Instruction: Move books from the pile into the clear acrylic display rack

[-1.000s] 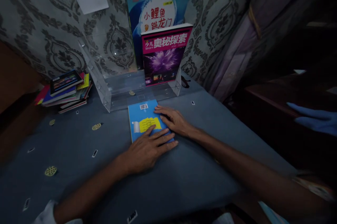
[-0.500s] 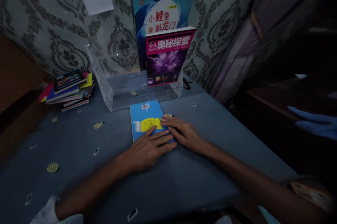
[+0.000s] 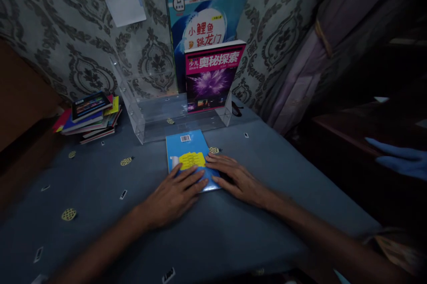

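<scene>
A blue book (image 3: 185, 144) with a yellow patch and a barcode lies flat on the table, back cover up. My left hand (image 3: 175, 193) rests over its lower left part, fingers stretched out. On the book's right edge lies my right hand (image 3: 235, 177), its fingers extended and the thumb apart. Just behind the book stands a clear acrylic rack (image 3: 173, 130). At the right of the rack, a magenta and black book (image 3: 211, 82) leans upright, with a larger teal book (image 3: 205, 13) behind it.
At the back left is a stack of several books (image 3: 90, 113). The tablecloth (image 3: 100, 199) is grey-blue with pineapple prints. A white paper (image 3: 126, 10) is on the patterned wall. Tied curtain (image 3: 296, 79) hangs at the right, and a blue glove-like shape (image 3: 400, 157) shows at the right edge.
My left hand has slid left and down, away from my right hand, uncovering the book's lower right part. My right hand stays at the book's right edge. The view has tilted slightly up.
</scene>
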Tool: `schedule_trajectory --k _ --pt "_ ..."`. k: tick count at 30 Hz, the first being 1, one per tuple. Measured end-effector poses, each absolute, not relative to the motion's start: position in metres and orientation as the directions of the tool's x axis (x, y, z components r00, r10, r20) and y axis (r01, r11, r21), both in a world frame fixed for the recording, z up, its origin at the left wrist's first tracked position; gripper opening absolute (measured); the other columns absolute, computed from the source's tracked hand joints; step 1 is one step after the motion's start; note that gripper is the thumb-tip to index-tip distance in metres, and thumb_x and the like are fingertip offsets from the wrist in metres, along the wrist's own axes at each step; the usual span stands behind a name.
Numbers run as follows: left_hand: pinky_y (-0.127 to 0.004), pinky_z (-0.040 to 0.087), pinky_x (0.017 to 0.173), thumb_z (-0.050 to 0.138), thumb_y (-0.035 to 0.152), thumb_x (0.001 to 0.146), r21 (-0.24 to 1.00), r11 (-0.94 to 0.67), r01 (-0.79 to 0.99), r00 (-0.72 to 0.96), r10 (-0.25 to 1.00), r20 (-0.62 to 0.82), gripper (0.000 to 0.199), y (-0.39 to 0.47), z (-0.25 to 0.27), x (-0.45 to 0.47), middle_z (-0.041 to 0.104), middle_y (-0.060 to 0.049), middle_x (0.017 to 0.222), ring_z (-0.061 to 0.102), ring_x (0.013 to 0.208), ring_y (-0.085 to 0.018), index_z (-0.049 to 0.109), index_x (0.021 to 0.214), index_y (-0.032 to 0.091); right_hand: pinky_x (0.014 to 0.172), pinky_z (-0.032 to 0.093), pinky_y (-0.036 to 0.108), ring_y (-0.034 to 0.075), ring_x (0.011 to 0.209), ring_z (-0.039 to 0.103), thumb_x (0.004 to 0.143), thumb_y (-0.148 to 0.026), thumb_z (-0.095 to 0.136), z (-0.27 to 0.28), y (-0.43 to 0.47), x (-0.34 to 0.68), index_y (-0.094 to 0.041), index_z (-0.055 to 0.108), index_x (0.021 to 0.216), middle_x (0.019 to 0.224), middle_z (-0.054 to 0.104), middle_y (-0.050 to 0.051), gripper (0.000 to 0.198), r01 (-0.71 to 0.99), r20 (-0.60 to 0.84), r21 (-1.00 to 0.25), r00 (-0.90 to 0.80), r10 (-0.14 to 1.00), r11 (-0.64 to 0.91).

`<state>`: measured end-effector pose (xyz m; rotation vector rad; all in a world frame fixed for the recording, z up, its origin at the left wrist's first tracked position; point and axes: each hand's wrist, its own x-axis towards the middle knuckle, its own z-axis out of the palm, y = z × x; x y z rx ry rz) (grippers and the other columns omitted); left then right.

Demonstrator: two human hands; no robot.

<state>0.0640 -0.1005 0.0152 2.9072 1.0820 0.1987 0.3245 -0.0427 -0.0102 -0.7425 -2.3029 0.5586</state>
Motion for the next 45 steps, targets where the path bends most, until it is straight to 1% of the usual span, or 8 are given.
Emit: schedule_trajectory --k 6,17,19,24,32,38,42,45 --pt "-0.058 0.026 0.121 0.044 0.054 0.100 0.121 -0.648 0.752 0.629 0.760 0.163 0.073 -0.111 0.007 0.041 0.015 -0.015 0.167 0.009 0.155 -0.034 0.015 0.160 0.025 0.118 0.037 0.055 0.027 0.143 0.044 0.095 -0.044 0.061 -0.011 -0.052 0.328 -0.029 0.048 0.147 0.150 0.053 0.010 0.055 0.395 0.406 -0.494 -0.683 0.607 0.775" --pt "-0.061 0.032 0.115 0.061 0.081 0.074 0.084 -0.685 0.724 0.674 0.728 0.126 0.116 -0.177 0.002 0.053 0.013 -0.021 0.166 0.015 0.152 -0.043 0.013 0.161 0.020 0.121 0.033 0.047 0.025 0.146 0.039 0.093 -0.047 0.064 0.002 -0.125 0.353 -0.027 0.026 0.159 0.157 0.043 0.010 0.079 0.426 0.342 -0.339 -0.775 0.531 0.839" --pt "-0.057 0.035 0.114 0.064 0.076 0.076 -0.018 -0.705 0.709 0.695 0.695 0.187 0.111 -0.192 -0.005 0.054 0.018 -0.022 0.165 0.018 0.151 -0.043 0.020 0.160 0.018 0.120 0.034 0.045 0.025 0.145 0.041 0.091 -0.050 0.065 0.000 -0.142 0.359 -0.024 0.024 0.159 0.157 0.044 0.011 0.083 0.422 0.351 -0.296 -0.786 0.508 0.857" --pt "-0.042 0.034 0.117 0.066 0.034 0.093 -0.264 -0.684 0.680 0.727 0.587 0.356 0.069 -0.226 -0.021 0.058 0.032 -0.011 0.162 0.020 0.153 -0.033 0.036 0.154 0.027 0.119 0.037 0.040 0.023 0.135 0.053 0.093 -0.050 0.062 -0.011 -0.172 0.369 -0.022 0.031 0.157 0.142 0.061 0.009 0.077 0.358 0.387 -0.223 -0.821 0.420 0.906" --pt "-0.038 0.049 0.108 0.060 0.039 0.096 -0.317 -0.731 0.604 0.784 0.471 0.405 0.044 -0.236 -0.011 0.056 0.042 -0.004 0.158 0.040 0.145 -0.030 0.056 0.139 0.031 0.111 0.047 0.035 0.020 0.130 0.059 0.097 -0.040 0.059 -0.008 -0.187 0.370 -0.028 0.039 0.153 0.138 0.064 0.005 0.061 0.377 0.406 -0.187 -0.811 0.421 0.907" --pt "-0.036 0.037 0.119 0.051 0.027 0.102 -0.117 -0.799 0.590 0.711 0.446 0.543 0.031 -0.217 0.024 0.050 0.063 0.001 0.139 0.047 0.140 -0.022 0.065 0.129 0.025 0.102 0.055 0.029 0.020 0.127 0.061 0.098 -0.024 0.058 0.003 -0.175 0.372 -0.032 0.041 0.153 0.132 0.069 0.005 0.058 0.319 0.475 -0.417 -0.722 0.503 0.851" --pt "-0.032 0.044 0.111 0.045 0.043 0.103 0.192 -0.816 0.544 0.605 0.541 0.584 0.048 -0.198 0.053 0.047 0.072 -0.008 0.125 0.059 0.128 -0.020 0.051 0.143 0.017 0.103 0.055 0.038 0.023 0.123 0.063 0.098 -0.029 0.057 0.020 -0.148 0.367 -0.031 0.049 0.147 0.130 0.070 0.008 0.049 0.240 0.528 -0.559 -0.635 0.564 0.794" --pt "-0.035 0.047 0.106 0.044 0.048 0.103 0.454 -0.715 0.532 0.445 0.692 0.569 0.054 -0.182 0.067 0.048 0.072 -0.008 0.124 0.066 0.116 -0.021 0.040 0.150 0.024 0.103 0.054 0.045 0.025 0.118 0.066 0.099 -0.035 0.056 0.026 -0.120 0.358 -0.030 0.060 0.138 0.125 0.072 0.009 0.040 0.206 0.532 -0.644 -0.571 0.625 0.736"
